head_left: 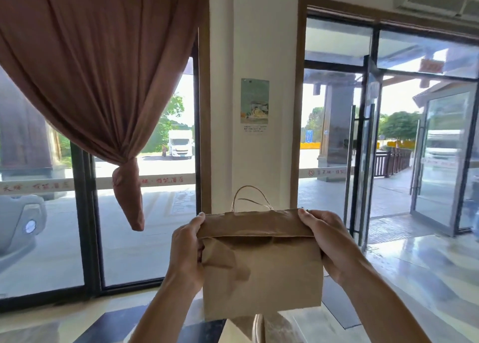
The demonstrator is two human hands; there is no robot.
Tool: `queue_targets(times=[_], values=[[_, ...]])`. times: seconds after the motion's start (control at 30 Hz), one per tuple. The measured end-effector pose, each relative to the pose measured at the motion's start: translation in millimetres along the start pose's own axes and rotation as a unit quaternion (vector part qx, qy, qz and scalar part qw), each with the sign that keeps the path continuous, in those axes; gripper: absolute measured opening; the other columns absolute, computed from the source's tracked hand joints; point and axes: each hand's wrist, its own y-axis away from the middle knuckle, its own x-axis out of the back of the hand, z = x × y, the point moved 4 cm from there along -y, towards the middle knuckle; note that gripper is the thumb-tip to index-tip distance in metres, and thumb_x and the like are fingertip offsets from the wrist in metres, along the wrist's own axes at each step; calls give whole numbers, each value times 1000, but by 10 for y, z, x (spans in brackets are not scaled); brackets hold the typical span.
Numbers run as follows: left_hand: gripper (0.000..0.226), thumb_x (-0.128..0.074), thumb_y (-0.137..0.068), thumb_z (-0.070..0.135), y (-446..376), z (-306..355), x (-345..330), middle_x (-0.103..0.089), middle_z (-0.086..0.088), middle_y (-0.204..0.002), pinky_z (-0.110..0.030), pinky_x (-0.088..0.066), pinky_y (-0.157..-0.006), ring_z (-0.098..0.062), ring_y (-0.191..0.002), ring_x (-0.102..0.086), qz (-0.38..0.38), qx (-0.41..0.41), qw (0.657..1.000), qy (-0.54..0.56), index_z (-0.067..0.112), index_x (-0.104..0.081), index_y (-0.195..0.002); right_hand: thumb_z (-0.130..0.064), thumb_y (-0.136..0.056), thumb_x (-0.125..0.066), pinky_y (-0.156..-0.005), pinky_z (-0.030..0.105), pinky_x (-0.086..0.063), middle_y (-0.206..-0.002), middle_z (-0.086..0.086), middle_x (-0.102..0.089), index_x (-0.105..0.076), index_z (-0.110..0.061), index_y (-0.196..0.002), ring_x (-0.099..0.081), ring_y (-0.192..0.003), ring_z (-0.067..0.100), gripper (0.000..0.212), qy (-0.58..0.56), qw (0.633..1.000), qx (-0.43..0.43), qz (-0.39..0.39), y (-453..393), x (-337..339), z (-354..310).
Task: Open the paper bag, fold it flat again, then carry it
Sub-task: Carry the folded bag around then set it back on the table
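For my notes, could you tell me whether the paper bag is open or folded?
Folded: the paper bag looks flat, top strip creased over the front, pinched by left hand and right hand.

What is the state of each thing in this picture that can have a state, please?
paper bag: flat, top part folded over, held up in the air
bag handle: standing up above the fold
left hand: gripping the bag's left edge
right hand: gripping the bag's right edge
curtain: drawn aside, knotted
glass door: open
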Motion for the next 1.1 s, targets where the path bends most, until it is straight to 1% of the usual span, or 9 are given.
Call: queue_targets(times=[0.17,0.23,0.37,0.5,0.7,0.83,0.93,1.03,1.1], values=[[25,-51,-97,34,-934,-204,-128,-65,-4,-64,-32,-50,-58,-19,-61,-62,-45,-3,999,2,15,-65,-89,-28,-98,-52,-55,27,-52,-84,24,-67,-71,2,-94,-65,-71,24,35,19,998,-2,63,-696,-155,209],[22,-54,-95,35,-1290,-299,-217,-63,-8,-71,-34,-49,-61,-22,-67,-61,-67,10,998,6,15,-61,-91,-32,-96,-54,-58,29,-49,-80,18,-59,-64,8,-97,-61,-71,27,41,37,994,-4,100,-954,-156,290],[27,-55,-93,40,-1848,-501,-554,-63,-12,-82,-38,-52,-67,-27,-76,-62,-136,57,989,18,15,-59,-103,-41,-89,-58,-64,36,-48,-88,29,-63,-66,0,-89,-65,-76,32,42,66,980,-5,188,-1276,-36,383],[25,-59,-91,34,-2152,-736,-994,-51,-5,-55,-27,-42,-47,-18,-46,-49,-193,105,975,24,17,-61,-74,-30,-95,-56,-62,33,-51,-87,22,-69,-72,-1,-88,-66,-76,29,33,66,964,-10,257,-1359,202,401],[29,-59,-92,27,-2237,-1187,-1862,-36,3,-43,-16,-25,-33,-11,-31,-31,-279,154,946,55,17,-58,-64,-31,-93,-60,-72,46,-58,-91,24,-72,-73,-6,-85,-68,-75,28,30,72,929,-12,363,-1311,821,416],[24,-58,-91,29,-2135,-1492,-2428,-40,-1,-50,-20,-29,-36,-14,-38,-35,-331,162,928,50,16,-61,-71,-38,-90,-61,-86,64,-51,-100,27,-69,-72,-17,-79,-68,-95,41,26,84,904,-8,418,-1210,1284,454],[23,-58,-89,29,-2012,-1675,-2875,-42,-5,-56,-24,-32,-42,-16,-43,-38,-365,164,915,51,13,-65,-75,-51,-80,-63,-84,70,-47,-82,27,-62,-67,-10,-91,-66,-83,38,43,90,892,-14,442,-1114,1655,476],[22,-64,-80,35,-1848,-1785,-3294,-44,-5,-62,-28,-31,-48,-20,-50,-39,-391,174,902,52,14,-63,-84,-45,-85,-63,-86,61,-51,-88,29,-66,-72,-21,-82,-66,-83,35,26,78,880,-6,468,-1025,2003,500],[20,-62,-85,32,-1737,-1879,-3550,-41,-4,-52,-23,-28,-41,-16,-42,-35,-401,181,896,59,15,-60,-74,-43,-88,-61,-83,52,-54,-101,28,-69,-73,-23,-81,-68,-89,38,24,83,867,-5,491,-955,2231,506]])
